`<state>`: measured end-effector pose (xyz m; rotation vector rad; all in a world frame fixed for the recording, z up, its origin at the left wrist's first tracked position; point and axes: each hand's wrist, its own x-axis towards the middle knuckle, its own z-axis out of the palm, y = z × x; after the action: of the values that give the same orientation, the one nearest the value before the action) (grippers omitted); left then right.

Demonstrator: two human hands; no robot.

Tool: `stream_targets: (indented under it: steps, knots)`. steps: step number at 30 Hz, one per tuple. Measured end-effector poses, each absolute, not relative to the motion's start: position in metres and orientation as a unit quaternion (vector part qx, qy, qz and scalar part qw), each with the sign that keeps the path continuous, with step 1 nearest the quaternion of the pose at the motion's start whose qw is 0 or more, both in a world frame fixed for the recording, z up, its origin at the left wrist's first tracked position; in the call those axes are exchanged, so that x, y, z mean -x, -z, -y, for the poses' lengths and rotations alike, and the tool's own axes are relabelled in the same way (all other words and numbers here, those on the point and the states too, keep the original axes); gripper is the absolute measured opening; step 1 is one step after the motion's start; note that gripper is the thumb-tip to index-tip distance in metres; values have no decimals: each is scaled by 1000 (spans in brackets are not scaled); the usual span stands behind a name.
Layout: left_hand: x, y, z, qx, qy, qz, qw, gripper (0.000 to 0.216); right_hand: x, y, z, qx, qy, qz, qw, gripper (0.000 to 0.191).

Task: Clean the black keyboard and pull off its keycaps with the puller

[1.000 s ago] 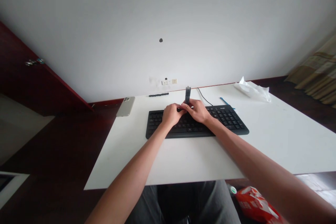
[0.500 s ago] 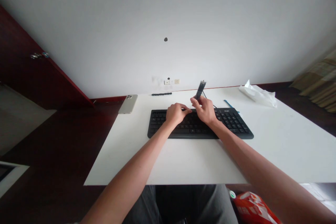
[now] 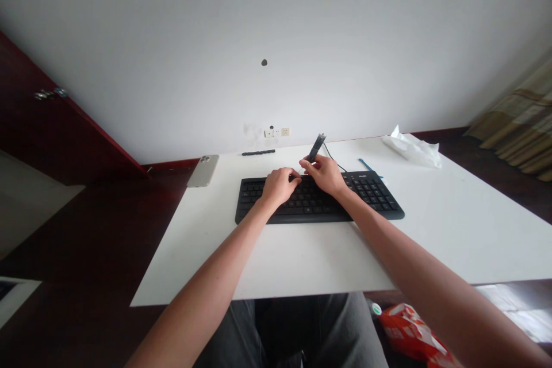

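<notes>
Right hand (image 3: 325, 176) fingers (image 3: 307, 161) pinch lower end of slim dark bar (image 3: 317, 148), tilted up over back edge of keyboard (image 3: 371, 198). Bar looks light, stiff; best held by narrow sides. Left hand (image 3: 279, 187) curled over keys, just beside right; cannot tell if fingers hold anything.

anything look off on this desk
The crumpled white wrapping at the back right of the white desk looks discarded, and a small dark hole stands out on the bare wall above the sockets.
</notes>
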<state>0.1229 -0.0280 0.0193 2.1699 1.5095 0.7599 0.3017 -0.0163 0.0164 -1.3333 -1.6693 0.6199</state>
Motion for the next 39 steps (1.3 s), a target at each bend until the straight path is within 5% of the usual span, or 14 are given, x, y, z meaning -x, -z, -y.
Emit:
stream_targets:
  steps: [17,34,39]
  knots:
    - [-117,-16,26,-771,-294,-525,210,20,-304,-20,16,501,-230,756,353,46]
    - [-120,-21,27,-772,-266,-537,212,14,-300,-18,19,476,-240,692,486,41]
    - [-121,-23,31,-775,-267,-532,213,12,-303,-14,14,536,-236,683,438,44]
